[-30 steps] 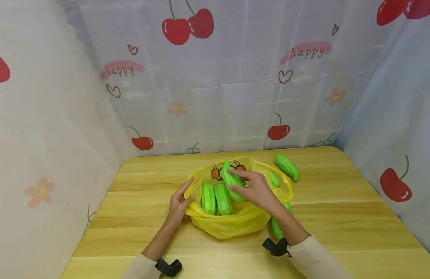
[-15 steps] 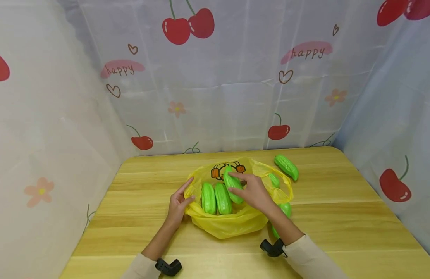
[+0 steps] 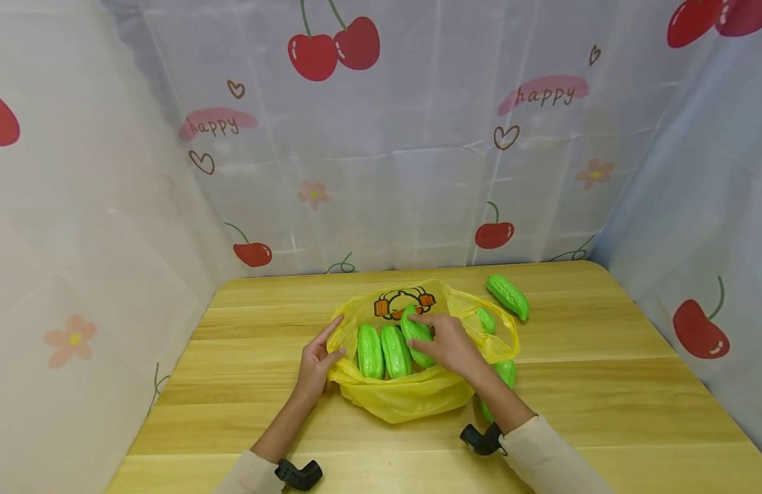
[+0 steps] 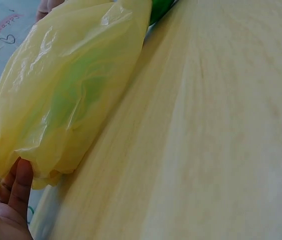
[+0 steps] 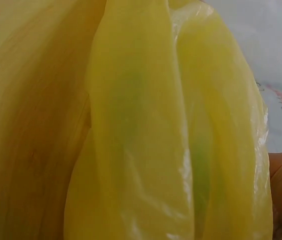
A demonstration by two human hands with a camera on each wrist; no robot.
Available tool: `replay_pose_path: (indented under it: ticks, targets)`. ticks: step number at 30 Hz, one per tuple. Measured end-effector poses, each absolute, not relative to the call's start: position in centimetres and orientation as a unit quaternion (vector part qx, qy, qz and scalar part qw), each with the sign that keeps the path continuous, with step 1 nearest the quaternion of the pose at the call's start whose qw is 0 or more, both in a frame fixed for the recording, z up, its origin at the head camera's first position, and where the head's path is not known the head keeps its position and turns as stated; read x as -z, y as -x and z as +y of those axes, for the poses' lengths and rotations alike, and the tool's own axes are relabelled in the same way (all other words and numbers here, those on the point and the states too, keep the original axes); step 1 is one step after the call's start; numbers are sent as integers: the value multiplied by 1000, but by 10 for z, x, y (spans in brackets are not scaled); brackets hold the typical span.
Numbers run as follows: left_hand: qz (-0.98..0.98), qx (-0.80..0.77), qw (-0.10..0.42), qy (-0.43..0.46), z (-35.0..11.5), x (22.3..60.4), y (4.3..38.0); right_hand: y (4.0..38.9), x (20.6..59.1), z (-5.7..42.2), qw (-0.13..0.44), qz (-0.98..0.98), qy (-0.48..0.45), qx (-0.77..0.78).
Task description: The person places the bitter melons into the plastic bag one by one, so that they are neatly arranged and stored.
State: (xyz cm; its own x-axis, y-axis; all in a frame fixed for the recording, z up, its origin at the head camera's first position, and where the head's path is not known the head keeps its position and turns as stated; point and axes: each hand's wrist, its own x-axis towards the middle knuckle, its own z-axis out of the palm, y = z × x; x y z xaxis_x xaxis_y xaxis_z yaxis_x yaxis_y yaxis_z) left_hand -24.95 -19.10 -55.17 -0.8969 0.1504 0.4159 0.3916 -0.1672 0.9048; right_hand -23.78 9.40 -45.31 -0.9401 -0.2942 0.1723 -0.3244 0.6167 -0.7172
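A yellow plastic bag (image 3: 396, 401) lies with its mouth wide on the wooden table. My left hand (image 3: 313, 363) grips its left rim, thumb over the edge; the left wrist view shows the thumb and fingers (image 4: 22, 187) at the gathered plastic. Inside the bag, my right hand (image 3: 450, 346) pinches a green toy cucumber (image 3: 412, 329), tilted, between thumb and fingers. Two more toy cucumbers, a left one (image 3: 370, 351) and a middle one (image 3: 396, 353), lie side by side to its left. The bag's yellow wall (image 5: 141, 150) hides most of the right hand in the right wrist view.
Another toy cucumber (image 3: 507, 296) lies on the table behind the bag at the right. More green (image 3: 506, 372) shows beside the right forearm, partly covered by it. A green piece (image 3: 485, 320) shows at the bag's right side. A printed curtain (image 3: 406, 192) stands behind the table (image 3: 603, 384).
My right hand has lowered the toy cucumber deeper into the bag, beside the two lying there. My left hand has stayed at the rim.
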Motion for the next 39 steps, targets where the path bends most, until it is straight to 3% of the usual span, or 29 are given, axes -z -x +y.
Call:
replay_pose_path:
  ticks: [10,39]
  targets:
    - [-642,731,82,216,-191,552,250,243,463,96,10,-905,-177,-386]
    - [-647,724,87,222,-192,553,250,250,472,100,-92,-896,-212,-379]
